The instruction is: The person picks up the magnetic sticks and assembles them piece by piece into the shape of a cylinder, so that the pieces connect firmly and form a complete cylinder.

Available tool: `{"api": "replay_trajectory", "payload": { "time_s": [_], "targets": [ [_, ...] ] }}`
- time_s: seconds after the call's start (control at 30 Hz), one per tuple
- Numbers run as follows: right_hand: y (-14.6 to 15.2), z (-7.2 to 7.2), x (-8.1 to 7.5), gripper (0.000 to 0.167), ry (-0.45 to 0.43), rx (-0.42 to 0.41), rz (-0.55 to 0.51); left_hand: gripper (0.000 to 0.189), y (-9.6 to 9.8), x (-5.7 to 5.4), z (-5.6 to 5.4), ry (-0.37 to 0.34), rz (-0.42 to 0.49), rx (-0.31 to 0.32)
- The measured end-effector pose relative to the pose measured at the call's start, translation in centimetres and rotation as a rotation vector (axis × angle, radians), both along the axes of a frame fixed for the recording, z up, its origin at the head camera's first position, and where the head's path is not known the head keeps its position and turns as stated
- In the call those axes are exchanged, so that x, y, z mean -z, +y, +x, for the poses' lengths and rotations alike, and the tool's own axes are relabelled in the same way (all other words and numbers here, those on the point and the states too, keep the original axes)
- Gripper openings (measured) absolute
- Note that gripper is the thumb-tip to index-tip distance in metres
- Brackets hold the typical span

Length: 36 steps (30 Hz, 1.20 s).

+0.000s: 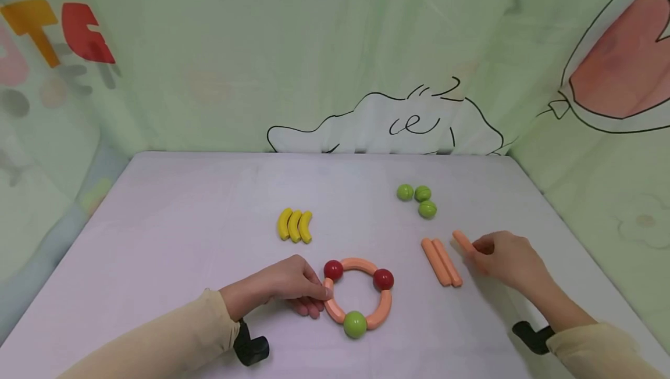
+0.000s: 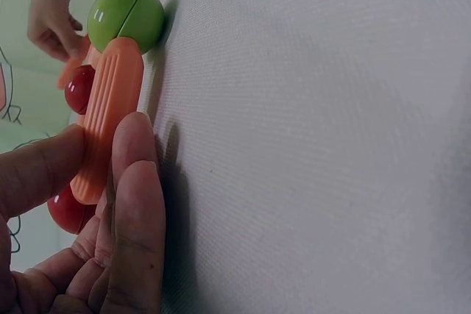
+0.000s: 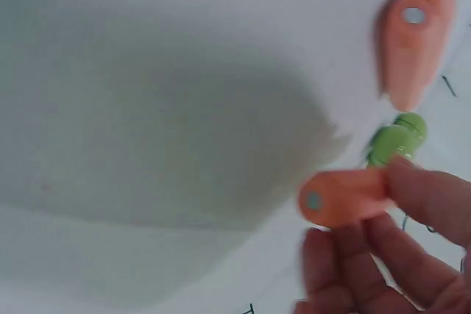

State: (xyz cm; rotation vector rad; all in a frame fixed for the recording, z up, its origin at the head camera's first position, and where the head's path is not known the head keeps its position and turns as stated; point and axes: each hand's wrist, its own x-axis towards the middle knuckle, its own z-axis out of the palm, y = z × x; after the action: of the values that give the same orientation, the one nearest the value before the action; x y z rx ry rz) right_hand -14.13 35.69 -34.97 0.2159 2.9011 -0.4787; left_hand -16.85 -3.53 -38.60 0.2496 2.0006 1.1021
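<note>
Three curved orange bars, two red balls and a green ball (image 1: 355,324) form a closed ring near the front of the table. My left hand (image 1: 293,283) pinches the ring's left curved orange bar (image 2: 114,112) between thumb and fingers. The red balls (image 1: 333,270) sit at the ring's upper left and upper right. Off to the right, my right hand (image 1: 508,257) holds a straight orange stick (image 3: 342,196) by thumb and fingers, a silvery disc on its visible end. Two more straight orange sticks (image 1: 435,263) lie side by side to the left of that hand.
Three yellow curved bars (image 1: 294,226) lie together behind the ring. Several steps of table behind the sticks, three green balls (image 1: 427,209) sit in a cluster. The white table (image 1: 209,193) ends at a printed green cloth (image 1: 209,77) at the back and sides.
</note>
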Motion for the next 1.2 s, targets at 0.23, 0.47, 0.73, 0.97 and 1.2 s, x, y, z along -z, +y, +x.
{"api": "replay_trajectory", "payload": {
  "time_s": [0.23,0.47,0.73,0.97,1.2],
  "targets": [
    [-2.7,2.0,-0.5,0.035,0.292,-0.059,-0.208,0.02,0.0,-0.1,0.1,0.005,0.0,0.001],
    [-7.4,3.8,-0.4,0.014,0.37,-0.245,-0.57,0.019,0.0,-0.2,0.1,0.006,0.007,-0.006],
    [-11.0,5.1,0.3,0.016,0.372,-0.359,-0.618,0.019,0.0,-0.1,0.1,0.004,0.006,-0.011],
    [-12.8,5.1,1.4,0.021,0.342,-0.546,-0.667,0.019,0.0,-0.1,0.0,0.006,0.004,-0.011],
    [-13.6,5.0,2.1,0.015,0.279,-0.643,-0.693,0.019,0.0,0.0,0.0,0.002,0.006,-0.017]
  ]
}}
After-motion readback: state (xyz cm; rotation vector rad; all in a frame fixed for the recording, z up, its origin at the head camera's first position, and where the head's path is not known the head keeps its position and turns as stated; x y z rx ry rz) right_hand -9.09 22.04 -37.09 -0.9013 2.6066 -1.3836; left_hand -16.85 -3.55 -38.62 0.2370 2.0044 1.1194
